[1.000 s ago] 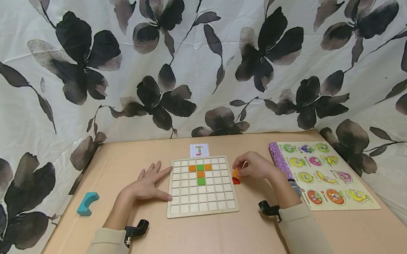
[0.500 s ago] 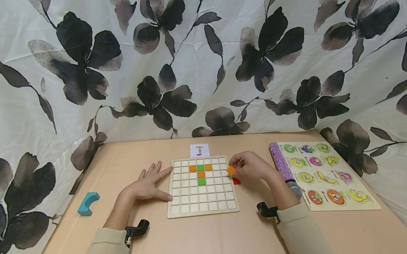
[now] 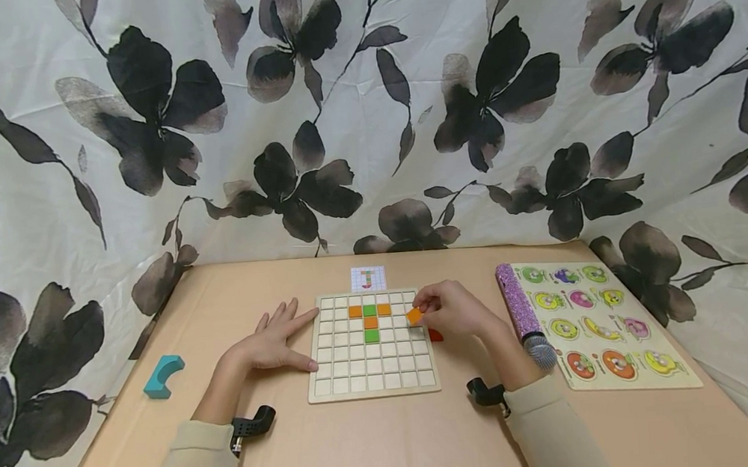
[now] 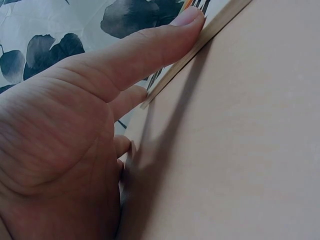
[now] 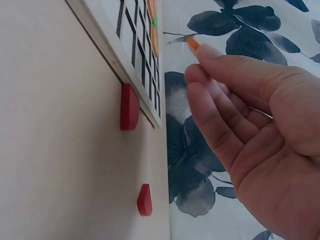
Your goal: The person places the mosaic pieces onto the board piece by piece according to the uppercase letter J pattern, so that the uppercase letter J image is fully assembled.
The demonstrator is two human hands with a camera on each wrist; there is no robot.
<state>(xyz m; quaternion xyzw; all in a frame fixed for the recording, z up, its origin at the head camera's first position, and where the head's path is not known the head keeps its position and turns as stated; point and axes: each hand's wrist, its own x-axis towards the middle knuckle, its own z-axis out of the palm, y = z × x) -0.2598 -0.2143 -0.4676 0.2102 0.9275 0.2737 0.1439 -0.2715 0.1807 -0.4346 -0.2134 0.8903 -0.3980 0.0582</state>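
Note:
A pale grid board (image 3: 374, 396) lies on the table, with orange and green square tiles (image 3: 370, 322) forming a T shape in its upper cells. My right hand (image 3: 454, 308) pinches an orange tile (image 3: 413, 316) between thumb and fingertips, over the board's right edge. In the right wrist view that orange tile (image 5: 193, 43) pokes out past the thumb. Two red pieces, one at the board's edge (image 5: 130, 107) and one farther off (image 5: 144, 200), lie on the table below. My left hand (image 3: 270, 345) is spread, its thumb and index fingertip at the board's left edge.
Behind the board lies a small pattern card (image 3: 368, 278). On the right are a picture board (image 3: 599, 324) of cartoon fruit and a microphone with a glittery purple handle (image 3: 517, 299). A teal arch block (image 3: 163, 376) sits at the left.
My right hand has lifted the orange tile from beside the red piece and moved it left, over the board's right edge. The left hand stays in place.

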